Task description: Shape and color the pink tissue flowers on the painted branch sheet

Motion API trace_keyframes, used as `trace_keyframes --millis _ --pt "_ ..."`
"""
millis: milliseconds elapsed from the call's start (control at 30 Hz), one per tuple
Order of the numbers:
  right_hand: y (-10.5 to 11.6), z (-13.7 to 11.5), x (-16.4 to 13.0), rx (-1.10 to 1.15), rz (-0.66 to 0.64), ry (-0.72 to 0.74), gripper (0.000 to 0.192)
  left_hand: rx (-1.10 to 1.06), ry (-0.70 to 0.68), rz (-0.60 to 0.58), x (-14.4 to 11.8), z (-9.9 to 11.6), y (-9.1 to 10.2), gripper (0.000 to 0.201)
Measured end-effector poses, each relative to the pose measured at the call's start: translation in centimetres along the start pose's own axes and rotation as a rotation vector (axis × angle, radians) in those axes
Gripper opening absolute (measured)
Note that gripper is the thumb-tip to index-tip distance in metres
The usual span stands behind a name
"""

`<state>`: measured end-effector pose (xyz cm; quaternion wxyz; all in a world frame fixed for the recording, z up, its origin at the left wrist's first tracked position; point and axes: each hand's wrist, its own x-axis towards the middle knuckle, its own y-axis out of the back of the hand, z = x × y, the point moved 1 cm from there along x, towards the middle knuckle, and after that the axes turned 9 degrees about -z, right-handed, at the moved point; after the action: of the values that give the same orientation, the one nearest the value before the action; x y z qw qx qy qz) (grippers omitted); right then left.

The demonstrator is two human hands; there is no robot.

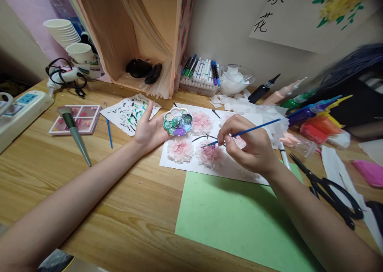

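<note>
Wooden desk point(98, 192): left hand point(149, 130) cradles a palette point(177, 121); right hand point(249, 146) pinches a brush point(245, 132), dabbing a paper flower point(209, 154); steady tip needed.

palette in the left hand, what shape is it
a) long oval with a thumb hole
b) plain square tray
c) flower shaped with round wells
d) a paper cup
c: the left hand holds up a small palette with a scalloped, petal-like rim and round wells of green, blue and purple paint, while the right hand holds a thin blue brush over the paper flowers.
</note>
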<state>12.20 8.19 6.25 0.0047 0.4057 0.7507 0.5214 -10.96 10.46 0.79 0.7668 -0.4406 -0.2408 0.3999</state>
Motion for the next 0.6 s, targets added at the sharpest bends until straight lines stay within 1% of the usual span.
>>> trace_keyframes --millis 200,467,600 --pt "-0.05 0.09 -0.03 -0.009 0.004 -0.005 0.015 -0.023 0.005 0.008 0.0 0.04 -0.13 0.076" --pt "0.35 0.12 0.08 -0.01 0.007 -0.007 0.014 -0.041 0.004 -0.008 -0.01 0.01 -0.04 0.08" --pt "0.62 0.02 0.05 0.007 0.04 -0.015 0.015 -0.031 0.002 -0.003 0.0 0.02 -0.05 0.082"
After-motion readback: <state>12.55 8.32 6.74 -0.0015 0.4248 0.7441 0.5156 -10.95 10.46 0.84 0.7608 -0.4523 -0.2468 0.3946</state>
